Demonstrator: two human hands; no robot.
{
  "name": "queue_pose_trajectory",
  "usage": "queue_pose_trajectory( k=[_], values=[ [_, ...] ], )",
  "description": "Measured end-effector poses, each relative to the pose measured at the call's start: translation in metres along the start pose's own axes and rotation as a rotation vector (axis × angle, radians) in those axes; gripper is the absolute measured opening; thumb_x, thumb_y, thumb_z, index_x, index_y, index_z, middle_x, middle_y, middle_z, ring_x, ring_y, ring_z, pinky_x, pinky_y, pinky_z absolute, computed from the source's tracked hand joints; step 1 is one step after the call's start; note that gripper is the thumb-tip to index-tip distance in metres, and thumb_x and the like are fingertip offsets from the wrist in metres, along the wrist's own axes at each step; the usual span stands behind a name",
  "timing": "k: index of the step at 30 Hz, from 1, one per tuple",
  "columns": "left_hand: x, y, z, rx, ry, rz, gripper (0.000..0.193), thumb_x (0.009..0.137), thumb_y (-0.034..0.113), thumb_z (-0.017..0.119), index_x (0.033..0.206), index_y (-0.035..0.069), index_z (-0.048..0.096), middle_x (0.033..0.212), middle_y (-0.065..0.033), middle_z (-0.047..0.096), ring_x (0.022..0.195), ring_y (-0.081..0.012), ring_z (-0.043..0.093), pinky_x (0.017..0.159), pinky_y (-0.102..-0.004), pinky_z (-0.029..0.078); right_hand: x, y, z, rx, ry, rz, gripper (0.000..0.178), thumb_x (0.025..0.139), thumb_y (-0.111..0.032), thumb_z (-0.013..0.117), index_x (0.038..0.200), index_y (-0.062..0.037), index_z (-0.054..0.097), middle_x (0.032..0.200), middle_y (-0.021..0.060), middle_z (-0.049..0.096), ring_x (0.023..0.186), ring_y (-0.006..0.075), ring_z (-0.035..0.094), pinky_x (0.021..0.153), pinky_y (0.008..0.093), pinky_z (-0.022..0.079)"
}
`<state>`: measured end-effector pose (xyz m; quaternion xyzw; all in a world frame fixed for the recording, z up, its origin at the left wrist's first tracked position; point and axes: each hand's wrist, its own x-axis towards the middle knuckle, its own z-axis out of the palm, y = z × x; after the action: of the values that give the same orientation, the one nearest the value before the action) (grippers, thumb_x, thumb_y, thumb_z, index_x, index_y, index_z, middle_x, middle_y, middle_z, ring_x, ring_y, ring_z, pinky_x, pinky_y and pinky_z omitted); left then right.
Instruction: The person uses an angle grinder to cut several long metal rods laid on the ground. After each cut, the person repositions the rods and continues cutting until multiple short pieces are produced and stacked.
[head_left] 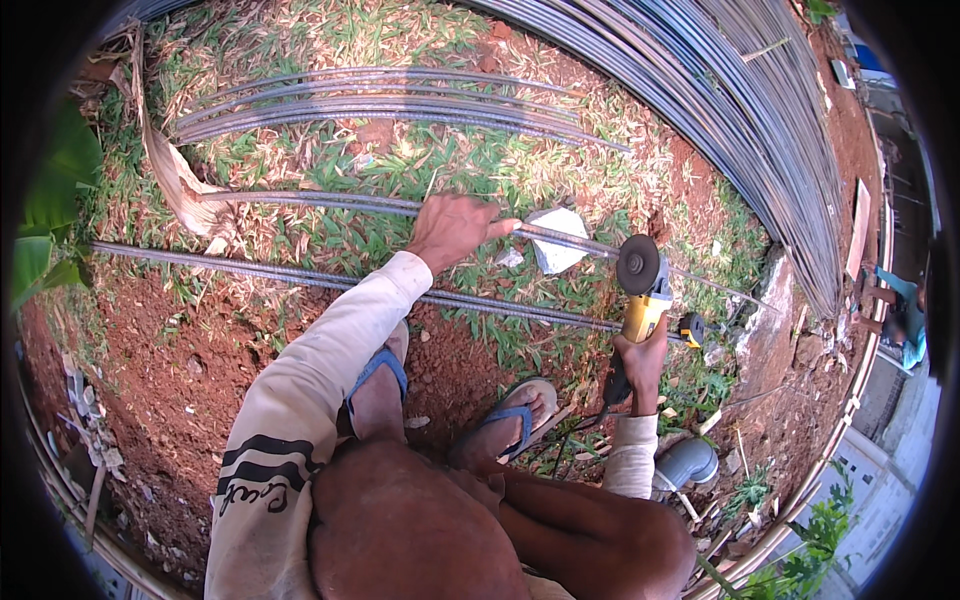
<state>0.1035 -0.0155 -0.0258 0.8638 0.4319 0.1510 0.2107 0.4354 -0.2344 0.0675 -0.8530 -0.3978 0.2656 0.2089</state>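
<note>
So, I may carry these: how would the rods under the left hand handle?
The rods look metallic, so probably stiff and heavy for their thickness. Long and thin, they might flex somewhat. Lying across the white stone, they could slide.

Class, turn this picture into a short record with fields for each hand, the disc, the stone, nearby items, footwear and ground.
Left hand: closed on metal bars
Right hand: gripping an angle grinder
Disc: beside the held bars; contact unclear
White stone: under those bars
Near right hand: tape measure
Upper right: large bar bundle
Footwear: blue-strapped sandals
Ground: grass, red soil
</note>
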Motion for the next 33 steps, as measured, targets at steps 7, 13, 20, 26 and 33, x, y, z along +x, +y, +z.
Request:
queue_pose_trajectory(
  k=[7,13,20,26,33],
  values=[
    [0.000,-0.001,0.002,0.004,0.000,-0.001,0.055,0.103,0.063,0.063,0.083,0.013,0.073,0.077,-0.0086,0.076,0.073,-0.0330,0.074,0.067,-0.0494,0.059,-0.002,0.001,0.003,-0.036,0.029,-0.003,0.070,0.075,-0.011,0.079,0.139,0.0021,0.053,0.104,0.0180,0.075,0.090,0.0310,0.074,0.086,0.0431,0.060],
    [-0.001,-0.002,0.002,0.003,0.016,0.012,0.055,0.103,0.063,0.063,0.084,0.013,0.073,0.078,-0.0087,0.076,0.073,-0.0329,0.074,0.067,-0.0491,0.058,0.011,-0.003,0.002,0.011,0.013,-0.037,0.068,0.076,-0.011,0.079,0.139,0.0014,0.054,0.103,0.0170,0.074,0.090,0.0291,0.074,0.086,0.0428,0.059],
    [-0.002,-0.002,0.004,0.020,0.031,0.018,0.056,0.104,0.063,0.062,0.080,0.013,0.069,0.074,-0.0078,0.074,0.071,-0.0325,0.073,0.066,-0.0487,0.058,0.019,-0.010,0.000,-0.046,0.019,-0.022,0.068,0.078,-0.008,0.080,0.140,0.0030,0.054,0.110,0.0201,0.075,0.093,0.0305,0.074,0.089,0.0438,0.059],
    [-0.002,-0.002,0.005,0.012,0.043,0.016,0.056,0.104,0.064,0.062,0.079,0.013,0.068,0.074,-0.0076,0.073,0.071,-0.0321,0.072,0.066,-0.0487,0.057,0.021,-0.005,-0.001,-0.085,0.019,-0.070,0.075,0.076,-0.005,0.084,0.143,0.0046,0.052,0.115,0.0233,0.075,0.101,0.0352,0.075,0.092,0.0453,0.058],
    [-0.002,-0.002,0.005,-0.005,0.052,0.013,0.056,0.103,0.064,0.062,0.078,0.014,0.069,0.074,-0.0074,0.074,0.070,-0.0318,0.072,0.065,-0.0487,0.057,0.023,0.003,-0.001,-0.100,0.014,-0.054,0.082,0.074,-0.003,0.087,0.146,0.0031,0.050,0.117,0.0237,0.075,0.103,0.0350,0.075,0.094,0.0446,0.058]
  ],
)
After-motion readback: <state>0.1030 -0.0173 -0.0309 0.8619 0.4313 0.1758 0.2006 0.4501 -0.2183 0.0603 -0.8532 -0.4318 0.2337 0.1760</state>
